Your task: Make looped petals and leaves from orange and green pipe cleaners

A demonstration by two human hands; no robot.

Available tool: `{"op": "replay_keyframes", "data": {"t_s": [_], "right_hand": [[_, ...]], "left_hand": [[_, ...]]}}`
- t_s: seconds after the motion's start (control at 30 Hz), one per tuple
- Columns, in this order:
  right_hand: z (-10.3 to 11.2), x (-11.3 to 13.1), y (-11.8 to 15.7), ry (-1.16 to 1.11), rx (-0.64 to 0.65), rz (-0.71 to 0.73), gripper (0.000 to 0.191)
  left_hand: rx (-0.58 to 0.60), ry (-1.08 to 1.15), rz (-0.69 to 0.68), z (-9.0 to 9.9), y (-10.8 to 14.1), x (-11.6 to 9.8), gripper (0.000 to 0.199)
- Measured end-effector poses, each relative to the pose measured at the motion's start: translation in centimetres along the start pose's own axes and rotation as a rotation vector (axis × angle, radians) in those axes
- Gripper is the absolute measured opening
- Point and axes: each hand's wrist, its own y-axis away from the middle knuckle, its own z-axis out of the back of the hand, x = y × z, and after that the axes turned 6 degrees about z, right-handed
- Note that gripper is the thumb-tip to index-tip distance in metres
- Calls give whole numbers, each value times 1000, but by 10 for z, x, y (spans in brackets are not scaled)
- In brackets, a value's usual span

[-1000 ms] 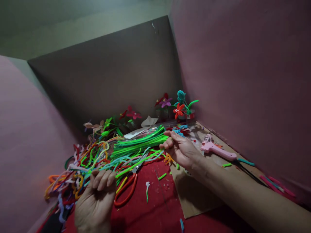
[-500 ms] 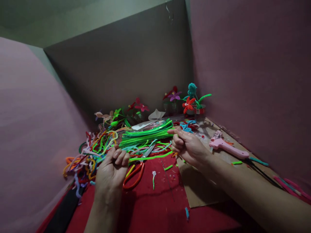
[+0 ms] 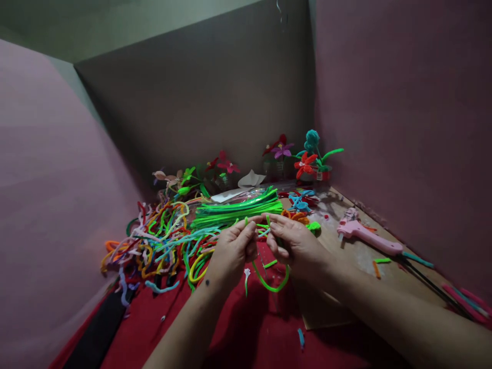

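A bright green pipe cleaner [image 3: 272, 288] hangs in a U-shaped loop below my two hands. My left hand [image 3: 239, 241] pinches one end of it, a short tip poking up by the thumb. The other end is pinched in my right hand [image 3: 286, 240], close beside the left, and a tip stands up there too. Just behind the hands lies a bundle of green pipe cleaners [image 3: 234, 211]. Beneath them, on the red cloth [image 3: 234, 328], are a small white-topped green piece [image 3: 246, 281] and a short green cutting [image 3: 270, 264].
Tangled coloured pipe cleaners [image 3: 154, 246] lie at the left. A pink glue gun [image 3: 371, 238] rests on brown cardboard [image 3: 326, 307] at the right. Pipe-cleaner flowers [image 3: 305, 164] stand along the back wall. A black strip [image 3: 94, 333] lies at the front left.
My hands have come together from wide apart. The green pipe cleaner, stretched nearly straight before, now bends down in a loop. The orange-handled scissors are no longer visible.
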Motion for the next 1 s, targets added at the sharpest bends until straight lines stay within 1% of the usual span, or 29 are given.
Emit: {"op": "replay_keyframes", "data": {"t_s": [0.07, 0.13, 0.2, 0.27, 0.33, 0.43, 0.5, 0.6, 0.73, 0.87, 1.0], "right_hand": [[-1, -3, 1, 6, 5, 0, 39], [-1, -6, 2, 15, 12, -8, 36], [-2, -9, 3, 39, 20, -19, 34], [-2, -11, 5, 92, 35, -29, 35], [-2, -12, 6, 168, 36, -6, 35], [-4, -14, 7, 290, -11, 28, 27], [-4, -16, 8, 345, -39, 28, 21], [-3, -20, 8, 387, -58, 29, 20], [-1, -23, 9, 360, -51, 46, 23], [-1, -25, 10, 328, -63, -40, 22], [-2, -28, 12, 225, -2, -108, 22]], "left_hand": [[43, -11, 14, -3, 0, 5, 22], [94, -37, 31, -6, 1, 9, 21], [110, -51, 30, -8, 2, 11, 22], [62, -20, -2, -9, 1, 10, 22], [-31, 48, -78, -7, -2, 6, 20], [-188, 173, -229, 1, -9, -1, 18], [-242, 286, -271, 6, -13, -4, 18], [-232, 432, -243, 11, -17, -5, 17], [-202, 512, -248, 15, -21, -7, 14], [-195, 541, -268, 17, -22, -10, 16], [-240, 535, -301, 17, -21, -13, 16]]}}
